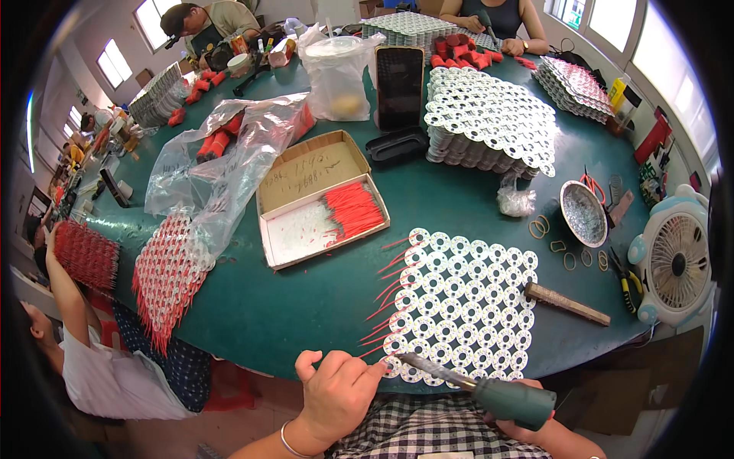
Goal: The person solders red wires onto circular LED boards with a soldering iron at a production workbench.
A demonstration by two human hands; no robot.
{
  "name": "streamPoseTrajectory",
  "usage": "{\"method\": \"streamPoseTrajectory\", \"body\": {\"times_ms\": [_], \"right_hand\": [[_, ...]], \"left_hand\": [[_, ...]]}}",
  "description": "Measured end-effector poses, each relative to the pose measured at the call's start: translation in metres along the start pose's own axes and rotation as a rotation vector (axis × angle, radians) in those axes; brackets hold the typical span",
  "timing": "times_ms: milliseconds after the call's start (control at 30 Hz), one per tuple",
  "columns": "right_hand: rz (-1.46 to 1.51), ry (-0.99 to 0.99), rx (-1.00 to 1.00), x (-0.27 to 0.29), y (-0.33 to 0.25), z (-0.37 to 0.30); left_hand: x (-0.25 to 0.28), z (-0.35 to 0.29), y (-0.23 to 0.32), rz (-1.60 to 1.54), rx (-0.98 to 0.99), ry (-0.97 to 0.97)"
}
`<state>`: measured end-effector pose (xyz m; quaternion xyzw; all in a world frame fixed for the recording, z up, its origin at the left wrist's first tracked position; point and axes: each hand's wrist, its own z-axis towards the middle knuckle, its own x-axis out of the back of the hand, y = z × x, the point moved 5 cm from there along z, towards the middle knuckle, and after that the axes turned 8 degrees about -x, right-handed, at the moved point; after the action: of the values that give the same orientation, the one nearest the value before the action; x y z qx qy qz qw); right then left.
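Observation:
A sheet of round white circuit boards [466, 306] joined in rows lies flat on the green table before me. Short red wires [386, 294] stick out from its left edge. My left hand [340, 390] is at the sheet's near left corner, thumb and forefinger pinched on a red wire, which the fingertips mostly hide. My right hand [527, 434] is closed round a green soldering gun [516, 403]. Its metal tip points left and reaches the same corner board, close to my left fingertips.
An open cardboard box [275, 249] holds loose red wires [353, 208]. A wooden stick [567, 304] touches the sheet's right side. Further right are a metal bowl [582, 214], rubber bands, pliers [627, 287] and a fan [677, 264]. Board stacks [489, 115] and a phone [400, 88] stand behind; people work around.

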<state>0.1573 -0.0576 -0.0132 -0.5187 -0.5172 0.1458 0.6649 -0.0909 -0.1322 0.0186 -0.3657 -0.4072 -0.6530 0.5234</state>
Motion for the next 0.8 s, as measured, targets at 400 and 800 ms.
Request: {"method": "streamPoseTrajectory", "body": {"times_ms": [400,800], "right_hand": [[0.495,0.101,-0.228,0.006,0.006,-0.012],[0.057,0.041,-0.068,0.004,-0.006,0.0]], "left_hand": [[0.004,-0.004,0.01,0.013,-0.034,0.07],[0.0,-0.004,0.01,0.004,-0.038,0.018]]}}
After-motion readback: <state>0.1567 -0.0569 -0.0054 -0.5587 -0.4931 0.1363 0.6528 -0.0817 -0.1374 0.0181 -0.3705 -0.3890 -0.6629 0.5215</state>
